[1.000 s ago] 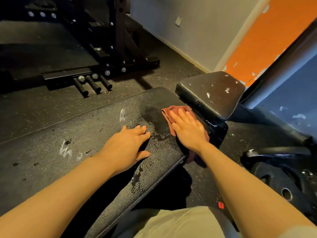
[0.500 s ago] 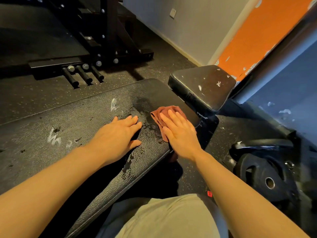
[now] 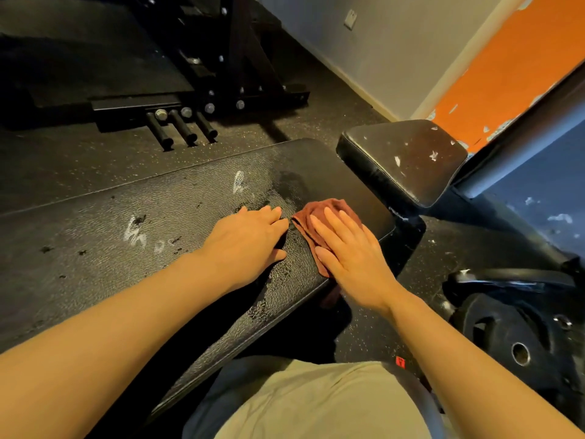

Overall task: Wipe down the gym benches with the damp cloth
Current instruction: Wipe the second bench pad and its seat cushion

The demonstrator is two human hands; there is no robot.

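Where white scuffs show, black bench [image 3: 190,198], speckled floor [image 3: 79,166]

A red-brown cloth [image 3: 319,213] is seen on the black, bumpy desk [image 3: 177,210], which is marked with white smudges. An orange wall [image 3: 506,64] is seen behind.

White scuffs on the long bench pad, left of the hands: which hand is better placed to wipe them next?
Right, probably. The right hand lies flat on the cloth; the left hand is bare, palm down on the bench pad, between cloth and scuffs. It likely has to lift clear first.
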